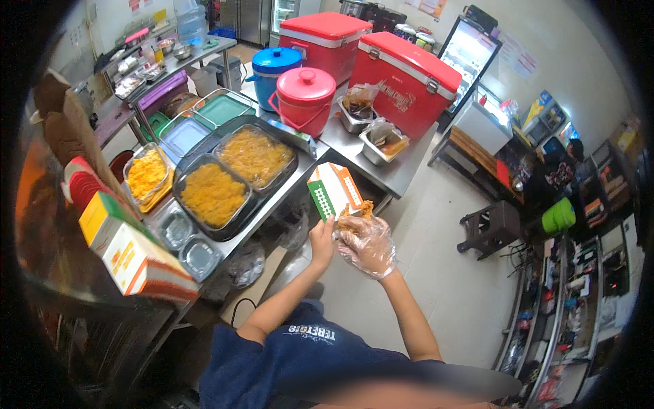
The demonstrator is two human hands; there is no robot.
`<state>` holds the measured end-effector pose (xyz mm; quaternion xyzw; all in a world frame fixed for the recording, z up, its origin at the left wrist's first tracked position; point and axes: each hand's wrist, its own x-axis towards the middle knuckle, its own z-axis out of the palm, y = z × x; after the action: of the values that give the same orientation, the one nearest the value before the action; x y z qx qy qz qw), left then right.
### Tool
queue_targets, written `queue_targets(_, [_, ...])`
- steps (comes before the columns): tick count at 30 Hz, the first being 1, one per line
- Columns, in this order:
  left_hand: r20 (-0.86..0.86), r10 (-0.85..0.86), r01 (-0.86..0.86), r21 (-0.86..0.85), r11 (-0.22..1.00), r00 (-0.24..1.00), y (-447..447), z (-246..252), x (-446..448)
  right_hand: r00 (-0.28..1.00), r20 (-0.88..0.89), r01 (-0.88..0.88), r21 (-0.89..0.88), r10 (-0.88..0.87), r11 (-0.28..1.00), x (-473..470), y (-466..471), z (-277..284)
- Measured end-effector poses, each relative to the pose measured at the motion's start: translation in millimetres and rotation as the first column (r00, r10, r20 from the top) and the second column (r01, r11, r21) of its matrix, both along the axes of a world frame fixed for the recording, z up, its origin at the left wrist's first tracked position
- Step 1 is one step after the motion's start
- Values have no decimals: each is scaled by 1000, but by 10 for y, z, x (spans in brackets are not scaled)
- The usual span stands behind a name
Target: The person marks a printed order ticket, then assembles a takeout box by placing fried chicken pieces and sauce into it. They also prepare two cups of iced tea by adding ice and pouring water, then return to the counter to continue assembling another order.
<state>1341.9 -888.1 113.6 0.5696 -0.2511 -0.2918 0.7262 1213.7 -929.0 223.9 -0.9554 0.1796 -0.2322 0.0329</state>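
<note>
My bare left hand (322, 244) grips the lower end of a paper food box (332, 186) printed white, green and orange. In my right hand (367, 248), which wears a clear plastic glove, is a piece of fried food with a golden, crumbly coating (367, 208), probably chicken. The piece is at the near end of the box, partly covered by my gloved fingers. How far it sits inside the box cannot be seen. Both hands are in front of my body, off the counter's edge.
To the left, a steel counter (265, 225) bears black trays of yellow food (213, 194), clear plastic containers (201, 257) and stacked folded boxes (148, 271). Beyond stand a pink bucket (305, 99), a blue bucket (273, 76), red coolers (396, 84) and steel pans (378, 151). A dark stool (490, 230) stands right.
</note>
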Motion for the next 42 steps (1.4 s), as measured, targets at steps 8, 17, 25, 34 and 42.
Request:
queue_targets(8, [62, 152, -148, -68, 987, 986, -1425, -226, 128, 999, 40, 14, 43, -15, 999, 60, -1486, -171])
queue_targets(17, [-133, 372, -373, 21, 928, 919, -2231, -708, 354, 916, 401, -154, 283, 29, 947, 64, -3636, -721])
queue_targets(25, [-150, 658, -649, 106, 753, 738, -2589, -685, 32, 977, -167, -47, 447, 134, 893, 898, -5104, -1293])
queue_targets(34, [-107, 691, -678, 131, 723, 715, -2850, -717, 138, 997, 58, 21, 469, -54, 883, 978, -5196, -1533])
queue_targets(42, [-161, 505, -498, 85, 863, 848, -3024, -929, 451, 997, 4, 65, 352, -71, 934, 988, -5812, -1411])
